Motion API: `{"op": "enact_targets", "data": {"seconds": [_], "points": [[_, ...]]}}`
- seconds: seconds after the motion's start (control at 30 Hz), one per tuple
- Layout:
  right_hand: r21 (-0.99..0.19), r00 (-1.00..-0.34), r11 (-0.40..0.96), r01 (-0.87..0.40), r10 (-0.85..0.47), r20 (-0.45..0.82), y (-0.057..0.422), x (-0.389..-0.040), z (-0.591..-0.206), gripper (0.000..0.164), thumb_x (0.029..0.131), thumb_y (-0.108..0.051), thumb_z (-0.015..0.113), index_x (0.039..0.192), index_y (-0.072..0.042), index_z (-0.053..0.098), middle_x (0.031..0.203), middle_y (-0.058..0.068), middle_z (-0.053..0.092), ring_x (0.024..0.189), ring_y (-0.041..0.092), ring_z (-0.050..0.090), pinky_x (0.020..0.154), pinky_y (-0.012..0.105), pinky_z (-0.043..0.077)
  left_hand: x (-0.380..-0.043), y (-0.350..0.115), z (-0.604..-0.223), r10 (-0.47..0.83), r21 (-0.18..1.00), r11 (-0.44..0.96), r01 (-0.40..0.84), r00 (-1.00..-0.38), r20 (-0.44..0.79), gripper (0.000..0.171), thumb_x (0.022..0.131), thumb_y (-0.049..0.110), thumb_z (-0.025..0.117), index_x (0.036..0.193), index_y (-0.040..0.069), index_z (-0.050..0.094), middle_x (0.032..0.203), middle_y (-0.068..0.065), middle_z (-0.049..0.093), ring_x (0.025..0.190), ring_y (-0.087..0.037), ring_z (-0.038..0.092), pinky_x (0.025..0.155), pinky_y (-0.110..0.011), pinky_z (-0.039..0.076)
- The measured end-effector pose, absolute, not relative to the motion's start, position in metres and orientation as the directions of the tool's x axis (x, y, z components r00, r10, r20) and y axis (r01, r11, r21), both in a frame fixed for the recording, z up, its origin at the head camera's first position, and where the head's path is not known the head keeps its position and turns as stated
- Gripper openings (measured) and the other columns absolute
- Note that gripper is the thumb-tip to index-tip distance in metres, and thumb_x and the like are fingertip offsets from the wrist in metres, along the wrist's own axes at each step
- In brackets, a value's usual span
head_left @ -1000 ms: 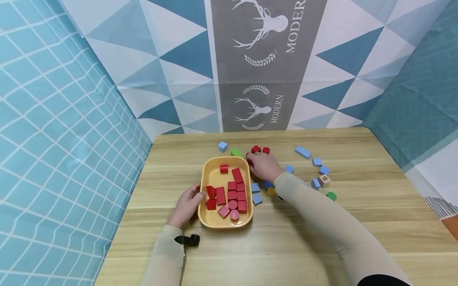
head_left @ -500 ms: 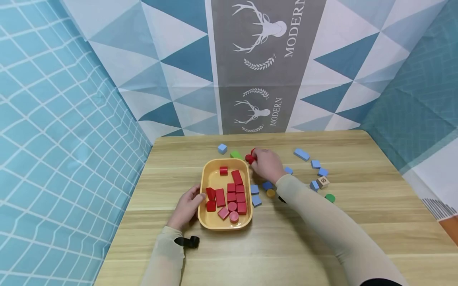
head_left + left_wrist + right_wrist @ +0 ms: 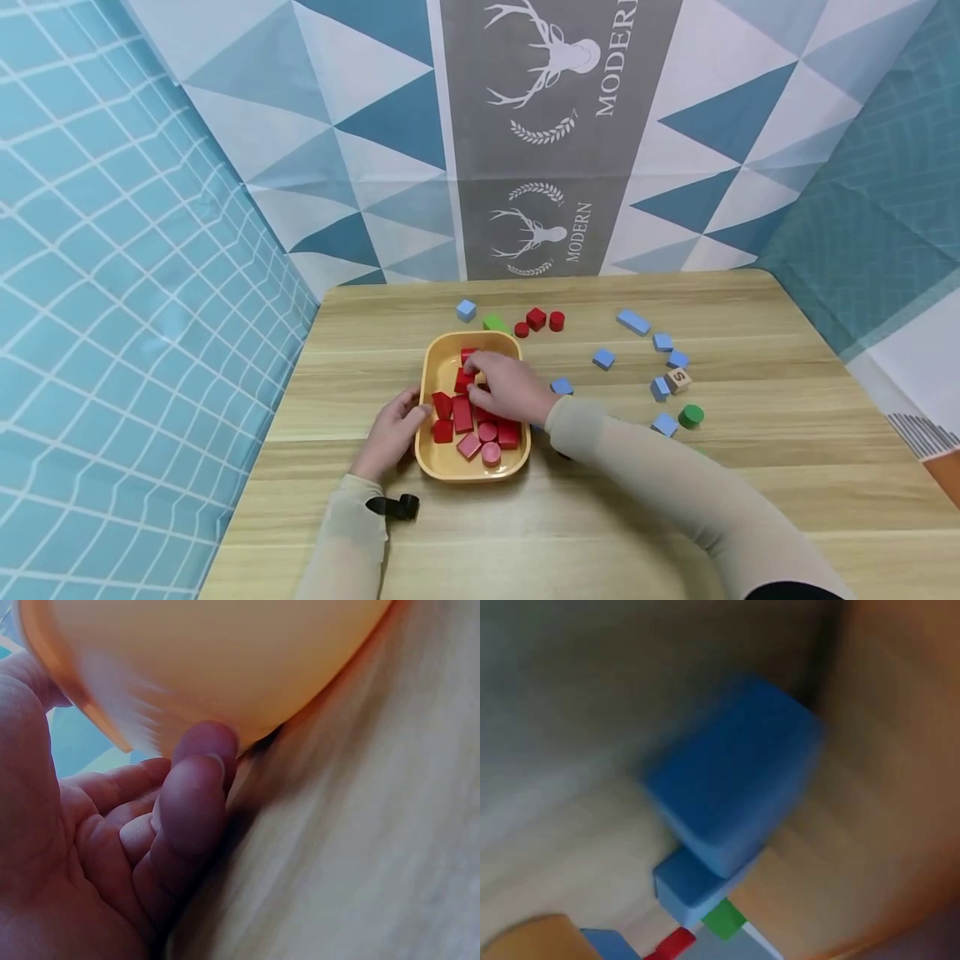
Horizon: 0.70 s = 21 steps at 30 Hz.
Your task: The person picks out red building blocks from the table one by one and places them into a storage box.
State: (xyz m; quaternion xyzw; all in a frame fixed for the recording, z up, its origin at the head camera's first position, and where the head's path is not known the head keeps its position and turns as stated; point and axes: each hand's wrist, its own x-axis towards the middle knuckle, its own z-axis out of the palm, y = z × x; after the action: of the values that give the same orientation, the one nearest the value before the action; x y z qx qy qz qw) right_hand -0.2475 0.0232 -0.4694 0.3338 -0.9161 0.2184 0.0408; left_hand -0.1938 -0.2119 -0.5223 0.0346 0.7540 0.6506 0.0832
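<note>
A yellow tray (image 3: 435,471) on the wooden table holds several red blocks, among them an upright-looking red brick (image 3: 462,414) and a round red piece (image 3: 491,454). My left hand (image 3: 392,429) grips the tray's left side, thumb at the rim; in the left wrist view its curled fingers touch the outer wall. Inside the tray, my right hand (image 3: 512,389) has thumb and index finger around a red block (image 3: 464,381). The hand covers some blocks beneath it. In the right wrist view, a blurred blue block (image 3: 735,769) lies beside the tray wall; the fingers are out of sight.
Behind the tray stand a red cube (image 3: 536,318), a red cylinder (image 3: 557,321), a small red disc (image 3: 521,330), a green block (image 3: 496,323) and a blue cube (image 3: 466,311). Rightward lie several blue blocks (image 3: 633,322), a lettered wooden cube (image 3: 678,380) and a green cylinder (image 3: 691,416).
My right hand has taken a red block from the cluster behind the tray and moved it left and nearer, down into the tray. The left hand has stayed at the tray's side.
</note>
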Motion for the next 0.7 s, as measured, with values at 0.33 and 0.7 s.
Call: {"op": "enact_targets", "data": {"seconds": [0.33, 0.7], "points": [[-0.287, -0.804, 0.752, -0.593, -0.574, 0.155, 0.018, -0.246, -0.481, 0.033, 0.090, -0.037, 0.069, 0.115, -0.019, 0.057, 0.098, -0.006, 0.056, 0.084, 0.009, 0.050, 0.075, 0.030, 0.053, -0.195, -0.213, -0.522, 0.170, 0.984, 0.168, -0.057, -0.982, -0.086, 0.046, 0.100, 0.016, 0.054, 0.143, 0.003, 0.046, 0.132, -0.018, 0.055, 0.102, -0.026, 0.062, 0.078, -0.040, 0.059], [-0.290, -0.811, 0.759, -0.584, -0.565, 0.154, 0.018, -0.244, -0.481, 0.032, 0.090, -0.037, 0.070, 0.113, -0.020, 0.057, 0.097, -0.007, 0.054, 0.081, 0.009, 0.049, 0.076, 0.030, 0.053, -0.184, -0.208, -0.495, 0.201, 0.984, 0.170, -0.059, -0.975, -0.093, 0.048, 0.101, 0.008, 0.050, 0.146, -0.006, 0.039, 0.136, -0.026, 0.050, 0.109, -0.034, 0.058, 0.084, -0.047, 0.056]]}}
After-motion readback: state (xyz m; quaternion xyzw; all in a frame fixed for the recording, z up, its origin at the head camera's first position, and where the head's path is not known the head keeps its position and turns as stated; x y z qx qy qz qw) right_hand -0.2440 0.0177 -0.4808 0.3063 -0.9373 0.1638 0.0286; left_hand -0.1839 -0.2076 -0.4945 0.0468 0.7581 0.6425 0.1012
